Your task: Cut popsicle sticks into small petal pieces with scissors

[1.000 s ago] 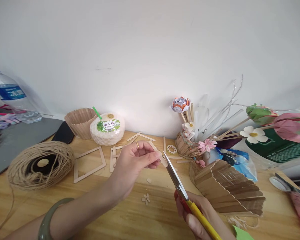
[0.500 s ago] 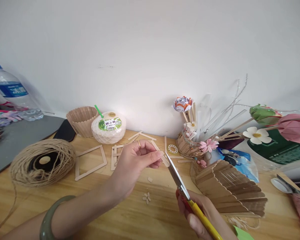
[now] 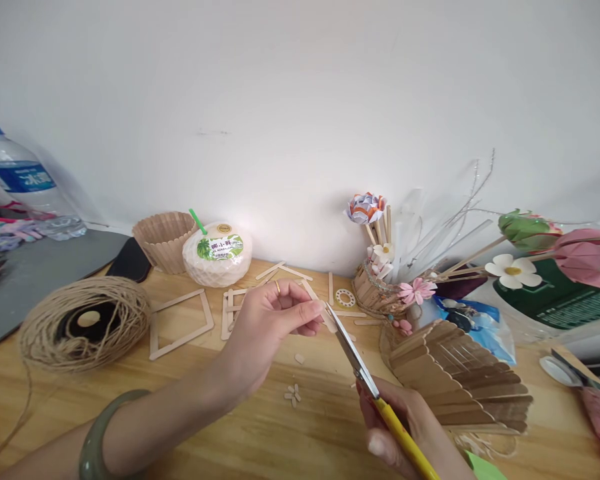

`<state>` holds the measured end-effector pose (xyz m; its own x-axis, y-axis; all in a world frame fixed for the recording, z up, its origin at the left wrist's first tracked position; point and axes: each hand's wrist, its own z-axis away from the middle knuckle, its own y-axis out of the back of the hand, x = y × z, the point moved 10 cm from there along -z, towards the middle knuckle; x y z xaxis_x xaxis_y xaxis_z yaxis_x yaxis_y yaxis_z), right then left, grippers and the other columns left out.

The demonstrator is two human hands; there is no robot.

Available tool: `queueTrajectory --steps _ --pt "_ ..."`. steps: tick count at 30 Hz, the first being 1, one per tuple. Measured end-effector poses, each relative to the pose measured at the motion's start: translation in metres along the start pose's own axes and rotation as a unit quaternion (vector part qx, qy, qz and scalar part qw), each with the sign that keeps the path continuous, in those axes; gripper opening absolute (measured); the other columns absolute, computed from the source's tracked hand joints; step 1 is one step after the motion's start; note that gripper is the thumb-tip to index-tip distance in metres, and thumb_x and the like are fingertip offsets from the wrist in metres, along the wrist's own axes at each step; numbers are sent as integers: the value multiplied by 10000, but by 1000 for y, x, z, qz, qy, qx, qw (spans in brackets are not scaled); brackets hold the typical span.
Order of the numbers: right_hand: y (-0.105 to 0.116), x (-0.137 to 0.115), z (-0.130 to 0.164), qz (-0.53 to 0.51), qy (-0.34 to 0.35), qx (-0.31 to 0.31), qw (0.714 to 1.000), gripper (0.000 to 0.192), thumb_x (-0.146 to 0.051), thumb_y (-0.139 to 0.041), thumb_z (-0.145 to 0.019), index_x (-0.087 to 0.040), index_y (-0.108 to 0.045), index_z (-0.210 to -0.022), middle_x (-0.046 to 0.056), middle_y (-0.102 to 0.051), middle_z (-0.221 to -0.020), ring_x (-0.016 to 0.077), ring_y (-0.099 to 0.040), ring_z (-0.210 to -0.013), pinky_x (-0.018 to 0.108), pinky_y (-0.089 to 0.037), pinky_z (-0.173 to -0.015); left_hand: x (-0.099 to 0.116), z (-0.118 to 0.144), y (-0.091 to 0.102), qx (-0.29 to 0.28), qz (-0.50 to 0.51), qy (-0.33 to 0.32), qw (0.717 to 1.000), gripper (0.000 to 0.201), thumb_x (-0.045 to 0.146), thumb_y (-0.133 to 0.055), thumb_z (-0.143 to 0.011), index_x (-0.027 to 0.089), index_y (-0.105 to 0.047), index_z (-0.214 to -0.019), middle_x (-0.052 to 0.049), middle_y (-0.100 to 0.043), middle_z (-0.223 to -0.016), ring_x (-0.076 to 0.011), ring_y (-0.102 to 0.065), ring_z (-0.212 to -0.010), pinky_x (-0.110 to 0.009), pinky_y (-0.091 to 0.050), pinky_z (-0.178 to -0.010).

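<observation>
As the left hand (image 3: 270,313) pinches it, 1 stick (image 3: 329,324) juts out beside scissors (image 3: 365,380)

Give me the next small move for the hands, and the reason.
Probably squeeze the yellow-handled metal scissors across the flat, pale wooden stick: the left hand pinches it, the right hand grips the scissors, and the blades lie against or close beside the stick. How far they are parted is hard to tell.
</observation>
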<state>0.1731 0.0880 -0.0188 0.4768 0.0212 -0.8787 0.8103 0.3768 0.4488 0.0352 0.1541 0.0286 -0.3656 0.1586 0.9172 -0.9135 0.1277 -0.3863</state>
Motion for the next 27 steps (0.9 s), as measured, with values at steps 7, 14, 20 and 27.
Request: queueTrajectory --steps 7,14,20,27 --pt "10 4 8 -104 -24 73 992 568 -780 -452 -675 -223 -372 -600 -57 -316 -545 93 -244 -444 241 -207 -399 -2 -1 2 14 14 11 1000 160 223 -723 -650 138 -592 -620 7 -644 -580 -83 -582 -566 -184 -467 -564" --pt "6 -9 10 -114 15 41 992 473 -680 -416 -792 -217 -452 -705 4 -456 -681 159 -416 -582 271 -372 -534 -6 0 -1 4 14 22 1000 187 194 -728 -643 163 -563 -725 24 -642 -604 -95 -602 -612 -178 -467 -552" --pt "-6 -18 14 -104 40 -20 994 404 -593 -359 -871 -219 -462 -757 4 -458 -713 162 -421 -600 271 -386 -565 -17 5 -8 -11 14 42 999 226 156 -721 -616 148 -499 -576 11 -630 -632 -103 -617 -636 -180 -471 -554" --pt "-5 -23 15 -85 58 -13 995 386 -572 -368 -877 -220 -456 -746 8 -467 -721 180 -440 -642 296 -397 -625 -6 3 -11 -38 -140 -36 989 120 188 -694 -662 168 -578 -687 10 -627 -665 -110 -581 -613 -218 -473 -593"
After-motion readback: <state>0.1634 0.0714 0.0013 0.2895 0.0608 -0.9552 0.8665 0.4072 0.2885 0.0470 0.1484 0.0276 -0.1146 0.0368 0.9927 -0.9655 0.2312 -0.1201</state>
